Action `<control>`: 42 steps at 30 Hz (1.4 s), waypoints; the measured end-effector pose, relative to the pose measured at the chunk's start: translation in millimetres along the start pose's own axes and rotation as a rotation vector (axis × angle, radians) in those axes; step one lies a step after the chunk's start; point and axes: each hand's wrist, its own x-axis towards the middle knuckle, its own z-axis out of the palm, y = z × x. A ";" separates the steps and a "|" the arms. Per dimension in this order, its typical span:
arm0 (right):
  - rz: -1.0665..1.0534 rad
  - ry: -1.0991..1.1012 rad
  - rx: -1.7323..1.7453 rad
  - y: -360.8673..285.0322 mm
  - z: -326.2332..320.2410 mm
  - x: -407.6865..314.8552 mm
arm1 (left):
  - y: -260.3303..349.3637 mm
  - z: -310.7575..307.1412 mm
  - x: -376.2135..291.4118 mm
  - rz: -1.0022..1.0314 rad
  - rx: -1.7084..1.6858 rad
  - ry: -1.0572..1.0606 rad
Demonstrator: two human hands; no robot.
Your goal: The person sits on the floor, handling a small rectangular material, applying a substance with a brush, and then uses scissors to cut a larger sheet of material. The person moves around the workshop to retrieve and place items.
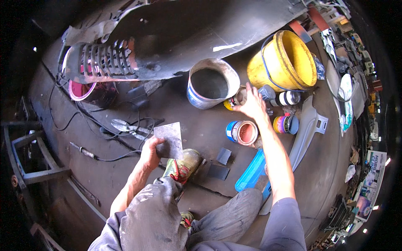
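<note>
My left hand (152, 153) pinches a thin, square grey plate (169, 141), smudged on its face, above my shoe (185, 163). My right hand (252, 102) spreads over a small yellow-labelled tin (231, 102), thumb on the near side and fingers on the far side. Part of the tin is hidden, and I cannot tell whether the hand grips it. Nearer me stands an open blue-labelled tin (234, 130) with reddish-brown residue. A cut-down bucket (192, 94) with dark contents is left of the yellow tin. Two dark sheets, perhaps sandpaper (218, 172), lie on the floor.
A dark vehicle bumper (182, 34) spans the far side. Right of it leans a yellow bucket (260, 67). Several tins, including a multicoloured one (280, 124), sit by a grey trim panel (303, 135). A blue tool (251, 171) lies near my knee; cables (84, 116) cross the left floor.
</note>
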 end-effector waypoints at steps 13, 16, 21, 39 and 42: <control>-0.152 0.094 -0.033 8.8 16.6 10.1 | -22.1 -39.2 14.5 0.109 0.338 0.065; -0.144 0.036 -0.046 4.0 13.7 13.4 | -10.7 -18.3 7.5 0.047 0.289 0.065; -0.082 -0.035 -0.105 -5.2 -0.8 14.8 | -11.8 -11.7 -0.2 -0.054 0.037 0.084; -0.224 -0.097 0.015 -86.3 91.8 -122.6 | -8.1 -7.4 7.2 -0.013 0.047 0.083; -0.177 -0.089 -0.019 -85.4 103.8 -102.2 | -4.7 1.7 -0.1 -0.018 0.050 0.072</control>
